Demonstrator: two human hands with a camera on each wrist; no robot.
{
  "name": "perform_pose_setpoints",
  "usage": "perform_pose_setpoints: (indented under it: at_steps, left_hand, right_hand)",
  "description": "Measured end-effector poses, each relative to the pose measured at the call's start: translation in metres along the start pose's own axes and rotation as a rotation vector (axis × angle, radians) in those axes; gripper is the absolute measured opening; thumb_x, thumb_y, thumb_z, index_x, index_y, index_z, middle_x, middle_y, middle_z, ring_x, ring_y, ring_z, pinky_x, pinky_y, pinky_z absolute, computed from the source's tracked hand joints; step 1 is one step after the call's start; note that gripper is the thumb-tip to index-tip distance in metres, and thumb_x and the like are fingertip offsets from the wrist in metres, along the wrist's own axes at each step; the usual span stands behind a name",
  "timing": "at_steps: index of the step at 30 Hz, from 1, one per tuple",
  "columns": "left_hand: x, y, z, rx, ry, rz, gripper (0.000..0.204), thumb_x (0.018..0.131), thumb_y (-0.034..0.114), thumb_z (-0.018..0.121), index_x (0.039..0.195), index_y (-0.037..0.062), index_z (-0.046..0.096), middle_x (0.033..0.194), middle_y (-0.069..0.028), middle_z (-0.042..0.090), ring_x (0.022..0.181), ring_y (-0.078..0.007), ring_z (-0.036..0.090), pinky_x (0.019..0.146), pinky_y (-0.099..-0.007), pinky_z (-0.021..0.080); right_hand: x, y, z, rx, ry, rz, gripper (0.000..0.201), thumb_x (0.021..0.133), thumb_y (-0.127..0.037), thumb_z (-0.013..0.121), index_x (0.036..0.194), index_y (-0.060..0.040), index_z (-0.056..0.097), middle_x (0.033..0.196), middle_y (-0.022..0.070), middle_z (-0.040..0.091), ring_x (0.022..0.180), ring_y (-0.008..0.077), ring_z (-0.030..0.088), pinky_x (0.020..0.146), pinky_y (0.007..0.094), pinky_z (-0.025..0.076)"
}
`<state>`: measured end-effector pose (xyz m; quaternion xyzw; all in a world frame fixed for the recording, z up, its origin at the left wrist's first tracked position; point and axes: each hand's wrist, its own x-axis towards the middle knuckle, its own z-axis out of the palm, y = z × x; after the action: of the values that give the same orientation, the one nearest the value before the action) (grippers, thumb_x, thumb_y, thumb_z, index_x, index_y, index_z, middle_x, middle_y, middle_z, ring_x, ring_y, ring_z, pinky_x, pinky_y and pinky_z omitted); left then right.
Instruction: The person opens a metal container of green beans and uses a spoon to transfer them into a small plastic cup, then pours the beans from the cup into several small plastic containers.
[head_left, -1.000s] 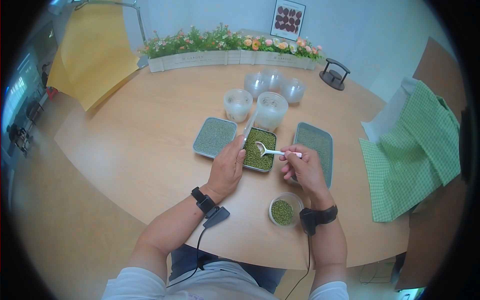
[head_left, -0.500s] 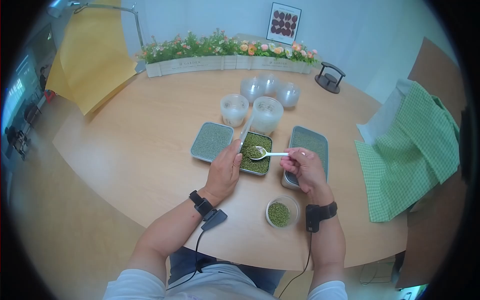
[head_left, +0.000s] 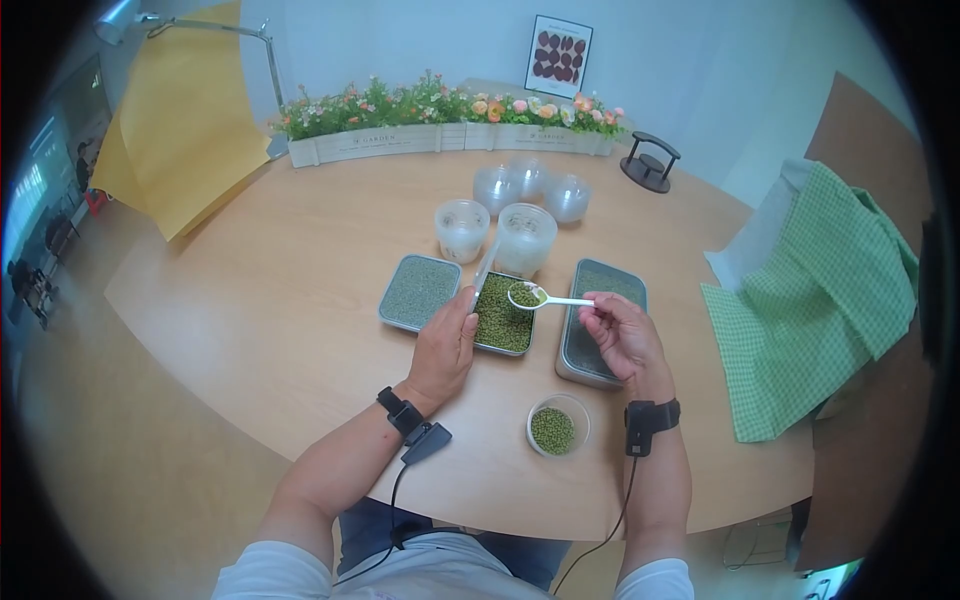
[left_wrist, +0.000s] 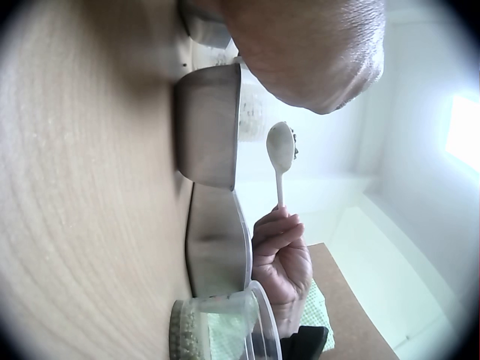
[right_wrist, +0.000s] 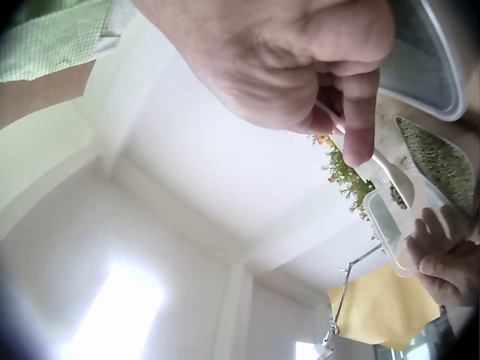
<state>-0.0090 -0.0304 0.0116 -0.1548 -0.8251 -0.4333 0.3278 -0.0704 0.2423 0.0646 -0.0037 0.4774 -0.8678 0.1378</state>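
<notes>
My right hand (head_left: 628, 335) pinches the handle of a white spoon (head_left: 572, 301); green beans lie in its bowl, above a tin of green beans (head_left: 503, 325). My left hand (head_left: 440, 355) holds a clear lid (head_left: 486, 268) upright along that tin's left side; the right wrist view shows its fingers (right_wrist: 433, 229) against the lid (right_wrist: 384, 225). In the left wrist view the spoon (left_wrist: 281, 148) is raised above the tin rims, a few beans showing at its edge. Nearer the body stands a small clear cup (head_left: 584, 428) with green beans inside.
Tins of greyish grains stand left (head_left: 420, 292) and right (head_left: 606, 350) of the bean tin. Behind are clear tubs (head_left: 526, 240), domed containers (head_left: 568, 200) and flower planters (head_left: 380, 142). A green checked cloth (head_left: 810, 310) lies at the right, yellow paper (head_left: 185, 130) at the left.
The spoon has come up out of the beans with some in its bowl, and my right hand has moved slightly right. My left hand keeps its hold on the lid. The head view has shifted slightly.
</notes>
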Motion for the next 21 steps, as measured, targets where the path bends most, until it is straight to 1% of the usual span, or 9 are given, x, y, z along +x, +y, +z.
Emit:
perform_pose_setpoints:
  at_steps: [5,7,8,11,13,16,18,19,21]
  left_hand:
    - [0.000,-0.002,0.001,-0.007,-0.001,-0.003,0.037,0.107,0.016,0.047,0.134,-0.0078,0.053,0.126,-0.0280,0.062,0.114,-0.0429,0.061,0.098,-0.0448,0.049]
    - [0.000,-0.003,0.002,0.019,0.020,0.036,0.036,0.106,0.015,0.048,0.135,-0.0065,0.052,0.124,-0.0277,0.062,0.112,-0.0432,0.061,0.097,-0.0455,0.049]
    - [0.001,-0.003,0.001,0.004,0.011,0.028,0.036,0.106,0.015,0.048,0.135,-0.0065,0.052,0.124,-0.0277,0.062,0.112,-0.0432,0.061,0.097,-0.0455,0.049]
    - [0.000,-0.001,0.001,-0.015,-0.015,-0.019,0.037,0.106,0.015,0.048,0.136,-0.0050,0.052,0.123,-0.0274,0.062,0.110,-0.0435,0.061,0.095,-0.0462,0.049]
    - [0.000,-0.004,0.002,0.023,0.003,-0.006,0.037,0.106,0.016,0.047,0.137,-0.0039,0.051,0.122,-0.0271,0.062,0.109,-0.0438,0.061,0.094,-0.0464,0.049]
    - [0.001,-0.006,0.003,0.000,-0.001,0.005,0.038,0.107,0.019,0.046,0.137,-0.0035,0.051,0.122,-0.0267,0.063,0.109,-0.0437,0.061,0.093,-0.0461,0.050]
    - [0.001,-0.005,0.002,-0.010,-0.004,0.006,0.038,0.107,0.019,0.045,0.137,-0.0032,0.051,0.122,-0.0265,0.063,0.110,-0.0436,0.061,0.093,-0.0461,0.050]
    - [0.001,-0.005,0.002,-0.009,0.006,0.009,0.038,0.107,0.019,0.045,0.137,-0.0031,0.051,0.123,-0.0263,0.063,0.110,-0.0436,0.061,0.093,-0.0461,0.050]
    - [0.001,-0.005,0.003,-0.010,0.013,0.014,0.038,0.107,0.020,0.045,0.137,-0.0029,0.052,0.123,-0.0261,0.063,0.110,-0.0436,0.061,0.093,-0.0461,0.050]
  right_hand:
    - [-0.010,-0.013,0.002,0.009,-0.010,-0.025,0.019,0.099,-0.004,0.057,0.107,0.0120,0.063,0.085,0.0173,0.071,0.073,0.0197,0.074,0.067,0.0235,0.065]
    - [-0.019,-0.017,0.002,0.006,-0.002,-0.030,0.019,0.098,-0.004,0.057,0.107,0.0121,0.063,0.085,0.0173,0.071,0.072,0.0198,0.074,0.067,0.0233,0.065]
    - [-0.025,-0.019,0.001,0.007,-0.006,-0.033,0.019,0.099,-0.004,0.057,0.107,0.0120,0.063,0.085,0.0173,0.071,0.072,0.0197,0.074,0.066,0.0229,0.065]
    - [-0.052,-0.022,-0.008,-0.012,0.019,-0.027,0.020,0.099,-0.005,0.057,0.107,0.0119,0.063,0.085,0.0176,0.072,0.072,0.0192,0.074,0.065,0.0223,0.065]
    - [-0.072,-0.025,-0.014,-0.028,0.033,-0.027,0.020,0.099,-0.005,0.056,0.107,0.0119,0.063,0.085,0.0179,0.072,0.072,0.0188,0.074,0.065,0.0219,0.064]
    - [-0.108,-0.024,-0.025,-0.080,0.067,-0.025,0.019,0.099,-0.005,0.056,0.106,0.0110,0.064,0.085,0.0172,0.072,0.072,0.0179,0.074,0.064,0.0219,0.064]
    - [-0.129,-0.019,-0.031,-0.233,0.131,-0.062,0.019,0.100,-0.005,0.056,0.107,0.0101,0.065,0.087,0.0162,0.073,0.073,0.0176,0.074,0.065,0.0238,0.063]
    - [-0.138,-0.015,-0.032,-0.234,0.134,-0.062,0.019,0.100,-0.005,0.056,0.107,0.0101,0.065,0.087,0.0162,0.073,0.073,0.0176,0.074,0.065,0.0238,0.063]
    - [-0.155,-0.007,-0.031,-0.403,0.165,-0.076,0.018,0.100,-0.005,0.057,0.108,0.0088,0.066,0.089,0.0151,0.073,0.073,0.0175,0.073,0.066,0.0255,0.063]
